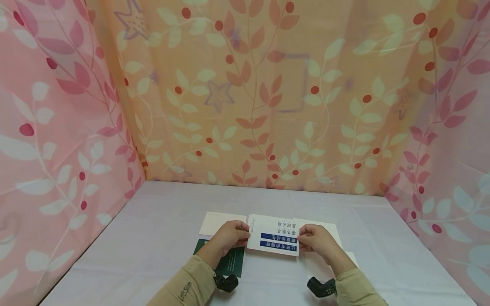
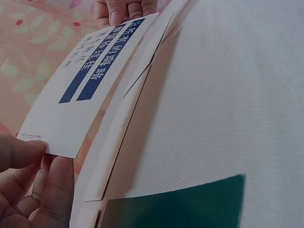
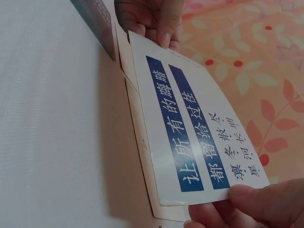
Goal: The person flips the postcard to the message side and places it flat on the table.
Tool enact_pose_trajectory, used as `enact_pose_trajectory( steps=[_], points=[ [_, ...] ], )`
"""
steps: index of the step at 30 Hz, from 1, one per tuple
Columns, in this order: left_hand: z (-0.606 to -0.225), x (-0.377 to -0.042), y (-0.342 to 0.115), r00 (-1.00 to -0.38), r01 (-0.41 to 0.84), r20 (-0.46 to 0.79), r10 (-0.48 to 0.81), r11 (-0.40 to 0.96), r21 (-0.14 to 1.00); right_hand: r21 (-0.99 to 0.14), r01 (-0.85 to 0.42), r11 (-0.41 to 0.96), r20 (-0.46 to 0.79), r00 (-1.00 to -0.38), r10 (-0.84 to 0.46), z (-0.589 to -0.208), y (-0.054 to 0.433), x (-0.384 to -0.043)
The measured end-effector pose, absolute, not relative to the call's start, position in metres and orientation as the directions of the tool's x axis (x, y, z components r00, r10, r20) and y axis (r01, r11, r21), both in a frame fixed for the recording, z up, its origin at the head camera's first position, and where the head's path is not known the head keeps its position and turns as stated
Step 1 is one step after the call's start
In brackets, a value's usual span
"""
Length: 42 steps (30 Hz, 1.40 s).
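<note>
Both hands hold up a white card [image 1: 272, 225] printed with Chinese characters, some in white on two dark blue bars. At one end, the left hand [image 1: 229, 236] pinches its edge between thumb and fingers. The opposite end is pinched by the right hand [image 1: 318, 241]. In the left wrist view the card [image 2: 80, 118] is tilted and raised off the table. Under the left hand lies a dark green card [image 1: 232, 262], partly covered by that hand. Pale cards lie near the hands, including a cream one [image 1: 218, 222] behind the left hand and another [image 1: 327, 228] behind the right.
A white cloth covers the table [image 1: 153, 255]. Floral curtains stand around it: an orange one [image 1: 252, 140] at the back, pink ones at the left [image 1: 61, 161] and right [image 1: 455, 178]. Black devices [image 1: 226, 282] are strapped at both wrists, over beige sleeves.
</note>
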<state>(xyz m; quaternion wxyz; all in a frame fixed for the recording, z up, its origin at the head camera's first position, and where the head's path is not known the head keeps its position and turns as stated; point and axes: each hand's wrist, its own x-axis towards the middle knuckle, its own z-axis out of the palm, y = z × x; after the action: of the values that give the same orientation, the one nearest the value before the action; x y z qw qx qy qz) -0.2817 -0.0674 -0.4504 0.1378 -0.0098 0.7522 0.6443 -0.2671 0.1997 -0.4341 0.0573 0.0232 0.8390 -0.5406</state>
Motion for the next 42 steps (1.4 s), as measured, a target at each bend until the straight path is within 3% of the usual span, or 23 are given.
enact_pose_trajectory(
  steps=[42],
  points=[
    [-0.4467,-0.2813,-0.0753,-0.97,-0.119,-0.158,0.187,0.2,0.972,-0.878,0.097,0.469,-0.107,-0.994,0.004,-0.4274,0.2076,-0.269]
  ],
)
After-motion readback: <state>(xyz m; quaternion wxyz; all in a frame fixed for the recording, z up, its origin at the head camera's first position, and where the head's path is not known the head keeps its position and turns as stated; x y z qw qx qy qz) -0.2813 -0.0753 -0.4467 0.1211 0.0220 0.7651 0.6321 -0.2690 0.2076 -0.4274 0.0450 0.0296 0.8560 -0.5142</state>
